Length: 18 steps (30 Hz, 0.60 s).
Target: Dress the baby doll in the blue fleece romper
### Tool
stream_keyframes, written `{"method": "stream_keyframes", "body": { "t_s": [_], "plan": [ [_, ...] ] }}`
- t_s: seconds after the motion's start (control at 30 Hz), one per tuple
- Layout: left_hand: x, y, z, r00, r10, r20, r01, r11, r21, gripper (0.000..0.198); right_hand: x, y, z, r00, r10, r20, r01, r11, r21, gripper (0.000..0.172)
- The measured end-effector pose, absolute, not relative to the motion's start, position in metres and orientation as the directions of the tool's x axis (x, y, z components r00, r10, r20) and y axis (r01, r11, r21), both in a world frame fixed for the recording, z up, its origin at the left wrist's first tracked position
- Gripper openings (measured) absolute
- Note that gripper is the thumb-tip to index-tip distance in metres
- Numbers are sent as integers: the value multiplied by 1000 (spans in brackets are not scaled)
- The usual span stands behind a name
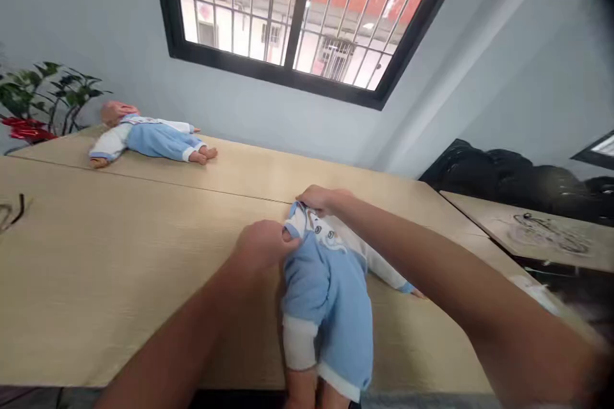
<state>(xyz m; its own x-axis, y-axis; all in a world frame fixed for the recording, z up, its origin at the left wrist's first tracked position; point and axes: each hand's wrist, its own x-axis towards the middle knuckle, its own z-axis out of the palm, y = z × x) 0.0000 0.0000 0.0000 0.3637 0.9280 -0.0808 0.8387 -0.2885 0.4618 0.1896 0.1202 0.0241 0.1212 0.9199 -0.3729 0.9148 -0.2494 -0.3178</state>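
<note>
A baby doll in a light blue and white romper [330, 287] lies on its back on the wooden table [144, 255], legs toward me at the near edge. Two printed eyes show on the romper's chest. My left hand [263, 243] pinches the white, blue-edged cloth near the doll's shoulder, at the left. At the collar, my right hand [319, 199] is closed on the same romper. The doll's head is mostly hidden behind my right hand. One white sleeve stretches out to the right under my right forearm; the other arm cannot be seen.
A second doll [160, 138] in similar clothes lies at the table's far left, beside a potted plant [52, 96]. Eyeglasses [12, 212] are at the left edge. Black padded seating [503, 172] and another table [484, 211] with cables stand right. A barred window [288, 70] is ahead.
</note>
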Motion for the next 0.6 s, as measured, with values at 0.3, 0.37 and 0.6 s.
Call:
{"method": "stream_keyframes", "body": {
  "t_s": [0.3, 0.37, 0.6],
  "plan": [
    [-31, 27, -4, 505, 850, -151, 724, -322, 610, 57, 234, 111, 56, 328, 900, -286, 883, -400, -245, 25],
    [-40, 34, -8, 538, 819, -200, 664, -266, 699, 57, 244, 106, 63, 349, 896, -273, 873, -417, -253, 22],
    [-41, 44, -22, 555, 817, -156, 604, -267, 751, 58, 235, 86, 65, 273, 851, -449, 840, -439, -319, 32]
  ]
}}
